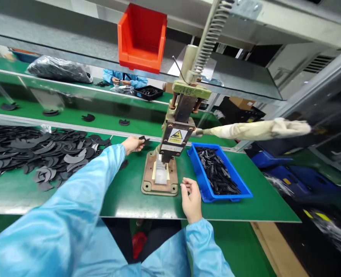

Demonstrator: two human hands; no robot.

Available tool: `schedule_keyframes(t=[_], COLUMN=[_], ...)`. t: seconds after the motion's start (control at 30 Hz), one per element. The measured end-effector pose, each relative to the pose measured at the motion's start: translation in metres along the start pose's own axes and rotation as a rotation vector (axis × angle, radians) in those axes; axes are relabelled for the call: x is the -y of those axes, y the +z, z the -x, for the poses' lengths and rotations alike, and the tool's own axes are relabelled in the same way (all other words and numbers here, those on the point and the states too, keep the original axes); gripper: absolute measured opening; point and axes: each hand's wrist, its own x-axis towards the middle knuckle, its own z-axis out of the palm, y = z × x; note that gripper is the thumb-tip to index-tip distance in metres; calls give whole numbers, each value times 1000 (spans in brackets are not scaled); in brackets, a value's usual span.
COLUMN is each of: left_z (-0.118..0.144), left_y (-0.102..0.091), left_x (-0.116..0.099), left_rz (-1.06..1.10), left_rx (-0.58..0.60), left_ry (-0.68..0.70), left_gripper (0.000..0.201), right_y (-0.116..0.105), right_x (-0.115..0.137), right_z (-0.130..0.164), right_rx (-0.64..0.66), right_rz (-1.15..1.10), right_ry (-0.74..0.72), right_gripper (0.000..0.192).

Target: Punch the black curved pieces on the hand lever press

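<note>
My left hand (133, 145) is stretched out past the press's left side. Its closed fingers grip a small dark curved piece (144, 141) by one end. A hand press (174, 134) with a yellow warning label stands before me, its ram low over a pale fixture (160, 173) on the base plate. Between that base and a blue tray (243, 192) is my right hand (192, 198), fingers curled with the tips together; whether anything small is in them I cannot make out. Thin black parts (218, 169) fill the tray.
Dark curved pieces (55, 150) lie heaped at left. Several more are spaced along the green strip (107, 120) behind. The press's cloth-wrapped handle (253, 130) juts right. An orange bin (143, 38) hangs overhead. A co-worker's hands (121, 81) show at the far bench.
</note>
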Motion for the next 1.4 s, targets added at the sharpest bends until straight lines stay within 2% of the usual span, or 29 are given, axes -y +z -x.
schedule_keyframes(t=[0.1,0.17,0.27,0.43,0.53,0.63,0.73,0.83,0.93,1.03,1.1,1.23,1.4], left_z=[-22,-20,4,74,104,114,112,110,112,116,119,121,120], left_y=[19,19,-5,-59,-70,-67,-60,-55,-57,-60,-60,-58,-57], left_x=[-12,-8,13,60,91,118,133,137,136,135,135,133,131], left_rz=[-32,-91,-250,-1063,-1269,-1288,-1236,-1222,-1253,-1256,-1242,-1230,-1198], left_rx=[-64,-83,-123,-203,-171,-152,-179,-264,-410,-574,-618,-564,-531], left_ry=[35,53,127,493,504,532,575,587,583,610,628,616,634], left_gripper=[18,18,19,41,47,49,46,41,34,32,31,29,30], right_y=[0,-1,-1,6,4,-15,-55,-100,-123,-117,-105,-87,-95], right_x=[0,1,-1,3,20,42,51,36,12,-5,-10,-11,-8], right_z=[0,1,-1,-2,4,1,-26,-71,-113,-137,-147,-156,-150], right_rx=[12,23,51,83,112,181,195,178,271,370,408,427,338], right_rz=[23,27,15,-4,18,88,236,450,643,766,826,923,955], right_ry=[10,15,12,-20,-63,-111,-91,25,156,214,229,250,223], right_gripper=[27,26,26,23,22,20,20,20,24,35,37,35,36])
